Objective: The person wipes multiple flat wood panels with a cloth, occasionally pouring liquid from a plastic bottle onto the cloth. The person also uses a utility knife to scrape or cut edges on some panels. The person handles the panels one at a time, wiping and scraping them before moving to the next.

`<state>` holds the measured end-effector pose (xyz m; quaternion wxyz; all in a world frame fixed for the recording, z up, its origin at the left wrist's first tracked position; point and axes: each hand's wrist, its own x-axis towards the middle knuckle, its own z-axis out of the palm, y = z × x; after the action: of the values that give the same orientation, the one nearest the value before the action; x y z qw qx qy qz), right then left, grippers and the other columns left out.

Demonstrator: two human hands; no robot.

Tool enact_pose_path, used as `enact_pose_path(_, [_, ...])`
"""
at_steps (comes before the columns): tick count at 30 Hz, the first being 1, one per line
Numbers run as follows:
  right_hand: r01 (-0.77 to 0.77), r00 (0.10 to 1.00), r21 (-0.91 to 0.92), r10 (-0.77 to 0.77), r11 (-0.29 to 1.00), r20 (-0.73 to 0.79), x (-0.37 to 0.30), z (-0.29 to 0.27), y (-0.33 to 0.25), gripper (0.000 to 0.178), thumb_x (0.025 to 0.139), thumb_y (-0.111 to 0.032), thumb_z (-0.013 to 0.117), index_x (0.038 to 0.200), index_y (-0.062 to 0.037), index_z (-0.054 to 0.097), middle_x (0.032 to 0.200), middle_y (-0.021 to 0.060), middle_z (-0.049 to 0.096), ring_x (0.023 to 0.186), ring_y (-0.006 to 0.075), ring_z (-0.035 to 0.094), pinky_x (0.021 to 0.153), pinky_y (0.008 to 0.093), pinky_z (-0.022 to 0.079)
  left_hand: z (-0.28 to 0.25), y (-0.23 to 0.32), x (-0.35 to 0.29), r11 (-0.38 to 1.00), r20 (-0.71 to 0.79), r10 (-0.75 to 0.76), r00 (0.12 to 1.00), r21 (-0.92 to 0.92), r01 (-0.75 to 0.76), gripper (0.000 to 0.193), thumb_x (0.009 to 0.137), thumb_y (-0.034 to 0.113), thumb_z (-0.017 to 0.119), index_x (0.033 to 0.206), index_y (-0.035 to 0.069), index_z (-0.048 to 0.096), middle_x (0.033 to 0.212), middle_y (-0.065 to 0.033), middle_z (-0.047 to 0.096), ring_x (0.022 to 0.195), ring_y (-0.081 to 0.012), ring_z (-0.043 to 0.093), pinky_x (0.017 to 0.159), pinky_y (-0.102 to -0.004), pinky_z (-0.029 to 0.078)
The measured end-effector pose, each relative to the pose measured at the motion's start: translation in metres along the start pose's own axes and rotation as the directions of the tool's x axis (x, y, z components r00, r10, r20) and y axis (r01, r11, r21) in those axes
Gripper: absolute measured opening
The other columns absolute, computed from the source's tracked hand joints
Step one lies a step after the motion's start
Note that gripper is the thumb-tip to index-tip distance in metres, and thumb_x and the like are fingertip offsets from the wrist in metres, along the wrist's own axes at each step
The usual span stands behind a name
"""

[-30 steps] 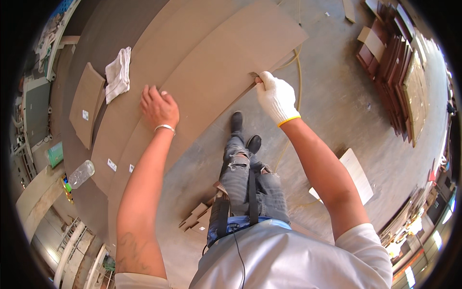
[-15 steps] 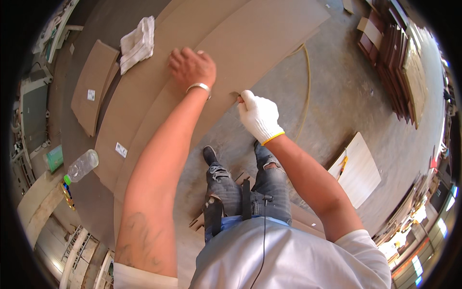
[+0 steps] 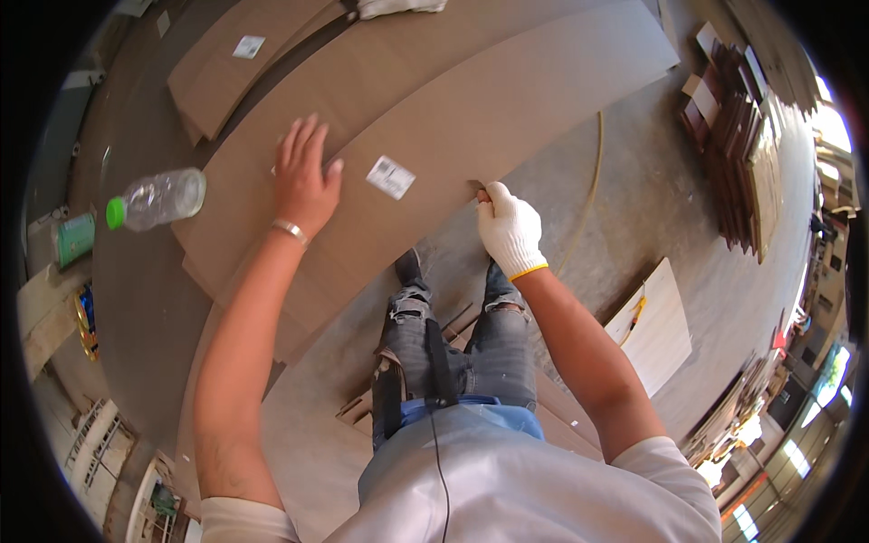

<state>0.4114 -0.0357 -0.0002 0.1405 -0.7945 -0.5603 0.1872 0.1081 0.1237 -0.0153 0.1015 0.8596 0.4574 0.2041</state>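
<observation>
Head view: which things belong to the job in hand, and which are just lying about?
Belonging to the job, it seems:
long flat brown panels, under the bare left hand
small thin greyish piece, in the white-gloved right hand

Apparently lying about:
clear plastic bottle with green cap
white cloth
pale flat wooden board
stacked dark red-brown panels

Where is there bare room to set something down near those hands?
Beyond the right hand, the front brown panel is bare from its white label to its far right end. Grey floor lies open between the yellow hose and the dark stacked boards. It is crowded at left: the left hand, clear bottle and smaller panels cluster there.
</observation>
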Motion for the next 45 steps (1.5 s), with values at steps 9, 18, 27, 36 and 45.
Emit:
enact_pose_path(9, [0.024, 0.997, 0.014, -0.025, 1.000, 0.078, -0.068, 0.040, -0.073, 0.010, 0.094, -0.021, 0.065, 0.098, -0.0114, 0.065, 0.077, 0.0185, 0.072, 0.072, 0.0400, 0.072, 0.067, 0.0522, 0.055, -0.046, -0.032, -0.113, 0.974, 0.106, -0.141, 0.984, 0.194, 0.118, 0.056, 0.106, 0.036, 0.057, 0.152, 0.005, 0.050, 0.166, -0.0164, 0.042, 0.154, -0.0400, 0.036, 0.127, -0.0551, 0.027])
enact_pose_path(18, [0.237, 0.967, 0.144, -0.248, 0.961, 0.065, -0.147, 0.091, -0.153, 0.010, 0.090, -0.017, 0.069, 0.091, -0.0121, 0.060, 0.066, 0.0142, 0.068, 0.060, 0.0353, 0.069, 0.059, 0.0482, 0.054, -0.039, -0.038, -0.116, 0.976, 0.112, -0.137, 0.984, 0.183, 0.115, 0.058, 0.107, 0.037, 0.053, 0.153, 0.004, 0.046, 0.167, -0.0185, 0.039, 0.157, -0.0406, 0.030, 0.128, -0.0592, 0.022])
enact_pose_path(27, [0.346, 0.900, 0.145, -0.372, 0.927, 0.226, -0.228, 0.147, -0.241, 0.020, 0.093, -0.026, 0.071, 0.090, -0.0095, 0.059, 0.061, 0.0098, 0.066, 0.054, 0.0280, 0.068, 0.060, 0.0416, 0.049, -0.033, -0.051, -0.117, 0.985, 0.206, -0.169, 0.964, 0.058, 0.160, 0.067, 0.106, 0.047, 0.054, 0.157, 0.005, 0.043, 0.173, -0.0162, 0.030, 0.163, -0.0339, 0.019, 0.132, -0.0555, 0.012])
enact_pose_path(36, [0.394, 0.735, 0.375, -0.533, 0.839, 0.419, -0.290, 0.182, -0.285, 0.017, 0.092, -0.025, 0.069, 0.085, -0.0108, 0.063, 0.065, 0.0131, 0.068, 0.058, 0.0345, 0.068, 0.061, 0.0475, 0.053, -0.070, -0.076, -0.111, 0.851, 0.302, -0.294, 0.907, -0.349, 0.392, 0.059, 0.102, 0.028, 0.064, 0.156, 0.010, 0.049, 0.174, -0.0174, 0.027, 0.163, -0.0328, 0.020, 0.131, -0.0456, 0.022])
enact_pose_path(45, [0.200, 0.612, 0.309, -0.365, 0.930, 0.702, -0.256, 0.123, -0.185, 0.021, 0.098, -0.033, 0.064, 0.097, -0.0142, 0.073, 0.079, 0.0189, 0.073, 0.073, 0.0418, 0.072, 0.069, 0.0532, 0.057, -0.136, -0.066, -0.303, 0.418, 0.142, -0.872, 0.468, -0.281, 0.864, 0.036, 0.098, 0.037, 0.078, 0.106, 0.005, 0.065, 0.076, -0.0069, 0.062, 0.070, -0.0204, 0.059, 0.068, -0.0378, 0.052])
